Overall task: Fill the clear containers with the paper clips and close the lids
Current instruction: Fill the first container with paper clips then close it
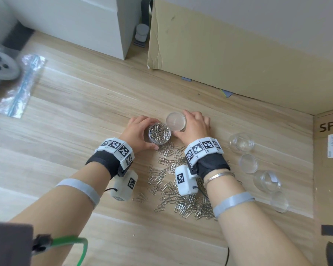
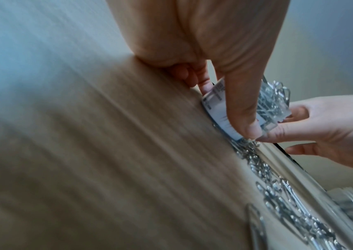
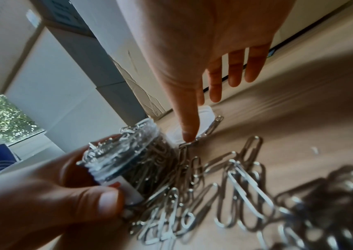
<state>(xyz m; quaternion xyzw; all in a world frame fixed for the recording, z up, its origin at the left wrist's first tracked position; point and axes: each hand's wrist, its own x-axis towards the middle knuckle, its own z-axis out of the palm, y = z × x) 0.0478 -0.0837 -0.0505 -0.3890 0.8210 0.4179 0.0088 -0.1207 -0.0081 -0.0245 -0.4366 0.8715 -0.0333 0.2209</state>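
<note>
Two hands at mid-table on the wooden table [image 1: 75,116]; left hand [image 1: 137,134] wraps its curled fingers and thumb round a clear container [image 1: 159,135] that stands upright on the wood, brimful of silver paper clips, no lid on it; a white label shows on the container's side in the left wrist view; right hand [image 1: 194,124] just beside, thumb and index finger pinching a round clear lid [image 1: 176,121] by its rim, the other fingers spread and straight; lid sits immediately right of the full container, whether lifted off the wood or resting on it cannot be told.

Loose pile of paper clips [image 1: 183,191] spread on the table from the container's base back toward the person, running between and under both wrists.

Right of the right wrist, a row of clear parts, apart from the hands: an empty container [image 1: 241,142] lying on its side, a second lid [image 1: 248,163] below it, another empty container [image 1: 267,181] with a white label, a third lid [image 1: 279,201] nearest the person.

Cardboard box [image 1: 238,45] stands at the far edge; a clear zip bag [image 1: 19,87] lies far left.
</note>
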